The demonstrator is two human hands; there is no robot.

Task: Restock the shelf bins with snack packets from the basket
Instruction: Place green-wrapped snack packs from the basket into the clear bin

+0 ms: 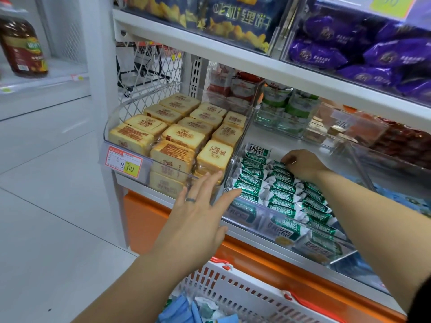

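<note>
Left hand [200,206] in the head view is spread, fingers straight and apart, holding nothing; it hovers at the shelf's front edge, just before the divider between the bread packs [177,141] and the clear bin [256,220]. Right hand [303,164] reaches deeper into that bin, fingers curled down and gripping the rear-most of the green snack packets [279,192]. These packets lie in rows running from the bin's front wall toward the shelf's back, each long axis set across the row. The basket [245,297] sits below the shelf's front edge, directly under the left forearm, with blue packets [179,308] and a few pale ones inside. Judgement: the left hand is nearer the basket, so the next pick falls to it, downward and back toward the person.
</note>
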